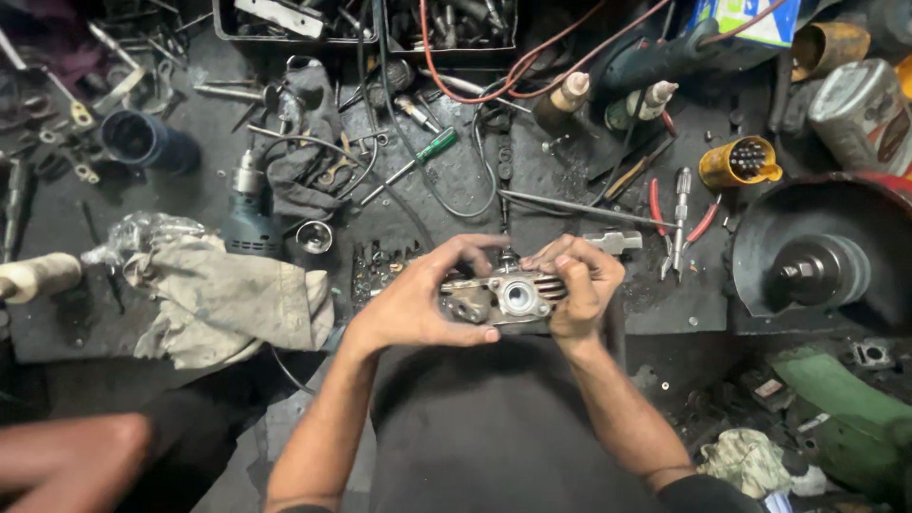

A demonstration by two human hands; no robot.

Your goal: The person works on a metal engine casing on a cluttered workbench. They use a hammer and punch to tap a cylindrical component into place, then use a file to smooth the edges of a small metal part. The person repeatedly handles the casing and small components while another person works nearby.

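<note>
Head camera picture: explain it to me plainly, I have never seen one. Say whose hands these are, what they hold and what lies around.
The one picture comes from a camera on a person's head, looking down. The left hand and right hand together hold a grey metal engine part with cooling fins and a round hole. Behind lies a dark workbench with a green-handled screwdriver, red-handled pliers, a drill, a dirty rag and red wires. Lower left, blurred, is another person's arm.
</note>
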